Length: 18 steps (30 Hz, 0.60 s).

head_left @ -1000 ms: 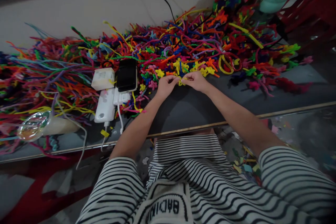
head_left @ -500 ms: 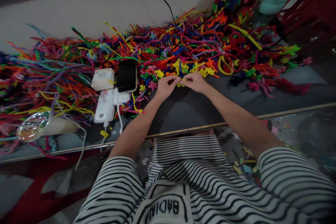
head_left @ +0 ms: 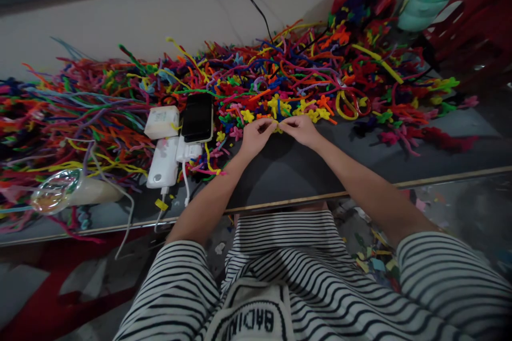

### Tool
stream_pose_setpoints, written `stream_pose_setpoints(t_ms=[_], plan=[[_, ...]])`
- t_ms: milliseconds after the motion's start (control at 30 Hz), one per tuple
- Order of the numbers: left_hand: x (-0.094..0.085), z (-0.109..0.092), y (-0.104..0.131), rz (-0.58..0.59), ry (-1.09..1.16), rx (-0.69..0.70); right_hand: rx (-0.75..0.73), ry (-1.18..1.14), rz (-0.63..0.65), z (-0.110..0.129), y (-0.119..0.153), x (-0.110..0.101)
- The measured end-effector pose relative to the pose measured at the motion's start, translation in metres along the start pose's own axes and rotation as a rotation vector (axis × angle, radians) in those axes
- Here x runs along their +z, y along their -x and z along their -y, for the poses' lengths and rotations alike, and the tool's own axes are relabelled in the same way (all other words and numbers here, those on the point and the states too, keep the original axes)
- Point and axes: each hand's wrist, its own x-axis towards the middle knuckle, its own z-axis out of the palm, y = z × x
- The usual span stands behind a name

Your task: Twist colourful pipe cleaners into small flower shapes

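Observation:
Both my hands meet over the dark table (head_left: 280, 170), pinching a small yellow pipe cleaner piece (head_left: 279, 128) between them. My left hand (head_left: 258, 133) has thumb and forefinger closed on its left side. On the other side my right hand (head_left: 301, 129) grips it the same way. Fingertips cover much of the piece, so its full shape is hidden. Just beyond my hands lie yellow pipe cleaner flowers (head_left: 276, 104), in front of a long heap of multicoloured pipe cleaners (head_left: 240, 69).
Scissors with yellow and red handles (head_left: 347, 105) lie right of my hands. To the left are a black-screened phone (head_left: 197, 117), a white box (head_left: 161, 121) and a white power bank (head_left: 162, 162) with cables. A clear plastic cup (head_left: 60, 192) lies on its side farther left.
The view has shifted slightly, so the table appears a little lower and farther right. My fingers have adjusted slightly on the yellow piece, which now shows less.

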Motion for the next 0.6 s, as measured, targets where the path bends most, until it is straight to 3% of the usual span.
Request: stream_pose_setpoints(t_ms=[200, 367, 500, 600], plan=[[0.000, 0.005, -0.005, -0.078, 0.039, -0.090, 0.061, -0.151, 0.151, 0.004, 0.000, 0.000], [0.000, 0.008, -0.006, -0.001, 0.245, -0.197, 0.042, -0.101, 0.234, 0.010, 0.004, -0.002], [0.000, 0.011, -0.009, 0.037, 0.342, -0.192, 0.063, -0.104, 0.214, 0.011, 0.003, -0.002], [-0.001, 0.012, -0.009, 0.040, 0.361, -0.193, 0.081, -0.113, 0.125, 0.006, 0.001, -0.001]])
